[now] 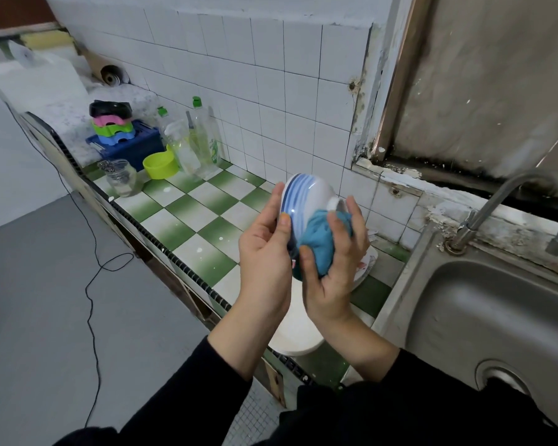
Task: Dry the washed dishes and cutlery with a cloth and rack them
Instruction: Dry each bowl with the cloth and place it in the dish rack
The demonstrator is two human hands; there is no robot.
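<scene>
A white bowl (306,194) with blue stripes is held in the air above the counter's (190,220) right end, tipped on its side with its foot towards the sink (496,317). The left hand (264,249) grips it at the rim, thumb on the outer wall and fingers curled over the edge. The right hand (332,268) clutches a bunched blue cloth (319,243) and presses it against the bowl's outside. Below the hands, at the counter's near right corner beside the sink, lies a white plate (297,329), with a patterned plate (366,265) just behind it. At the counter's far end by the tiled wall stand a blue crate (132,146), a green tub (160,165), a glass jar (121,178) and clear bottles (203,140).
</scene>
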